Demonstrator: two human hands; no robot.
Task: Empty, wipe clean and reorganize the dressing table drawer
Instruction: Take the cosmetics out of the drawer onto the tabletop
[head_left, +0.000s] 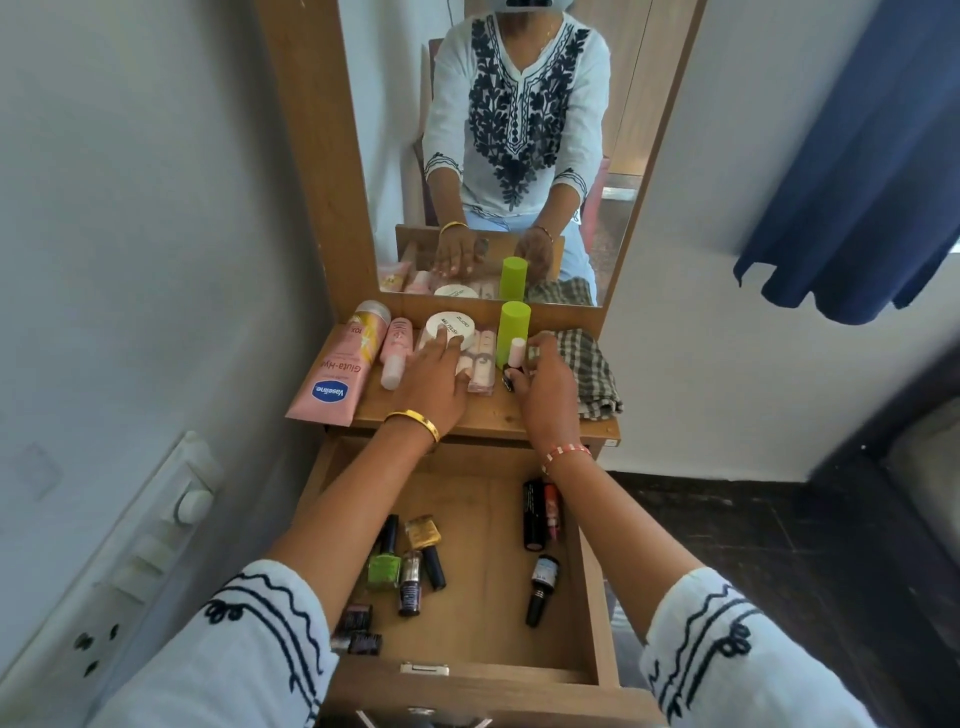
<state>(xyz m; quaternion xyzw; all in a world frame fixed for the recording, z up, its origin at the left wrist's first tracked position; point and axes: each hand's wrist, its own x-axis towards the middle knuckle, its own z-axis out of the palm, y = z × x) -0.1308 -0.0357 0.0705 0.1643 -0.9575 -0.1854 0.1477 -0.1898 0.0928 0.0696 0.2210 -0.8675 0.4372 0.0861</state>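
1. The drawer (470, 670) is pulled wide open below the tabletop (483, 415), with small stuff lying flat in it: a green nail polish bottle (385, 566) and a few darker bottles on the left, a black tube (533, 514) up by the right wall and another dark bottle (540, 590) below it. The ones at the bottom left are too blurry to name.
2. Left hand (434, 382) is flat on the tabletop, fingers spread, tips resting on a round white jar (452, 328). It's covering part of some pale tubes (482, 364).
3. Right hand (545, 387) has its fingers curled by a small pink-capped bottle (516, 353) beside the lime green bottle (511, 332). Can't tell if it's actually gripping, since the fingertips are hidden.
4. Pink Vaseline tube (337, 374) hangs over the left edge; a checked cloth (592, 374) sits on the right.
5. The mirror (519, 156) cuts off at the top.
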